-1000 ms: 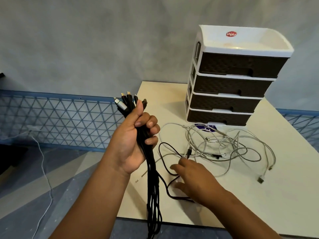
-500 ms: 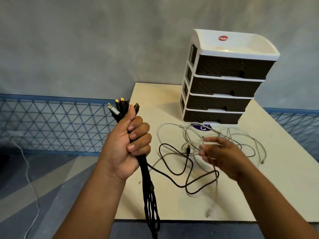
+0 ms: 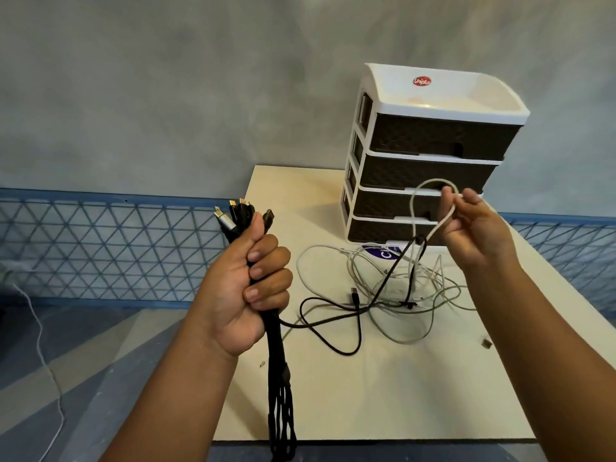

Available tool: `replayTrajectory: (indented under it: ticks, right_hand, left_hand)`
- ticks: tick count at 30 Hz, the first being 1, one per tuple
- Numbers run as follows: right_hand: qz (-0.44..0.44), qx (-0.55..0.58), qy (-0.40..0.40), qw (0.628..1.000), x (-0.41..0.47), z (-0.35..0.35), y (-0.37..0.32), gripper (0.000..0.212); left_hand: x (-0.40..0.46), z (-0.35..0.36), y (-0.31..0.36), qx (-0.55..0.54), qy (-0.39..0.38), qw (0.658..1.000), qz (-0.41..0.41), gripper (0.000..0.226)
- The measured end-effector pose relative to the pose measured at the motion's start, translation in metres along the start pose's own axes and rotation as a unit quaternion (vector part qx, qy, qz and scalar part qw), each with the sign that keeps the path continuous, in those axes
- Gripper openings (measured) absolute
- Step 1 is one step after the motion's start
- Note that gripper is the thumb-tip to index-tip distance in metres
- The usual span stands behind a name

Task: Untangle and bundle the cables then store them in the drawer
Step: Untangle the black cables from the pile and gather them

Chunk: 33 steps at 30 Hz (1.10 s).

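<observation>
The left hand (image 3: 248, 288), at centre left of the frame, is closed in a fist around a bundle of black cables (image 3: 278, 371). Their plugs (image 3: 238, 213) stick up above the thumb, and the cords hang down past the near table edge to the bottom of the frame. One black cable (image 3: 336, 323) leaves the fist to the right, loops on the table (image 3: 383, 395) and rises into the pile.

The right hand (image 3: 473, 235), at centre right, is raised above the table with thumb and fingers pinched on a white cable (image 3: 430, 201). That cable arches up over the fingers in a loop in front of the drawers, then drops to the pile.

The pile of white and grey cables (image 3: 400, 285) lies tangled on the table, between the hands and just in front of the drawer unit (image 3: 430, 155). The unit stands at the far right of the table, white framed, with four dark drawers, all pushed in. A small loose plug (image 3: 487, 343) lies on the table to the right of the pile.

In the left of the frame a blue lattice rail (image 3: 100, 241) runs along the grey wall, and a white cord (image 3: 43, 355) trails on the floor.
</observation>
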State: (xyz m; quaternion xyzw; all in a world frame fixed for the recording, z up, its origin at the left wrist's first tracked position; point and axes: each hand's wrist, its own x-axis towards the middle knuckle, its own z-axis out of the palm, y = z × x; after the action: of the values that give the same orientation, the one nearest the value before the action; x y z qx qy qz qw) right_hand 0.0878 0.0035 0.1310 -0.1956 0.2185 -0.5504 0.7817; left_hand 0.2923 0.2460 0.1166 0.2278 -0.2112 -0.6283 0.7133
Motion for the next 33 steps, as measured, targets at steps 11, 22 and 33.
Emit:
replayTrajectory:
  ticks: [11,22,33]
  right_hand:
    - [0.141,-0.316,-0.063,0.936,0.018,-0.004,0.036,0.026]
    - [0.026,-0.281,-0.160,0.946,0.014,0.025,0.061,0.028]
    - [0.066,-0.769,-0.114,0.626,0.044,-0.061,0.060,0.030]
  left_hand:
    - [0.017,-0.017,-0.004,-0.017,0.001,0.999,-0.044,0.047]
    - [0.032,-0.021,-0.006,-0.011,-0.002,0.997,-0.071,0.046]
    - [0.036,-0.026,-0.005,-0.016,-0.036,0.995,-0.096,0.047]
